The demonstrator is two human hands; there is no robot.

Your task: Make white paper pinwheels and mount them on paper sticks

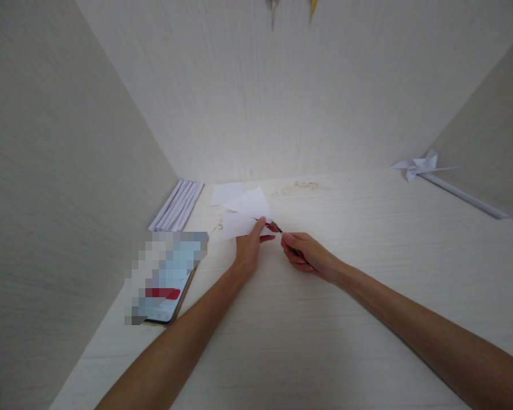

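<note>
Paper [248,208] pinched in left hand [248,247], right hand [305,253] gripping scissors [277,228], above pale wooden desk [325,319] between plain walls.

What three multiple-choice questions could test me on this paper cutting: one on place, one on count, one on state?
1. Where does the phone lie?
A. left of the left hand
B. by the pinwheel
C. under the paper

2. How many hands touch the paper?
A. none
B. one
C. two

3. What does the right hand do?
A. rests flat
B. grips the scissors
C. holds the phone

A: the phone lies by the left wall.
B: only the left hand pinches the paper.
B: its fingers close round the scissors.
</note>
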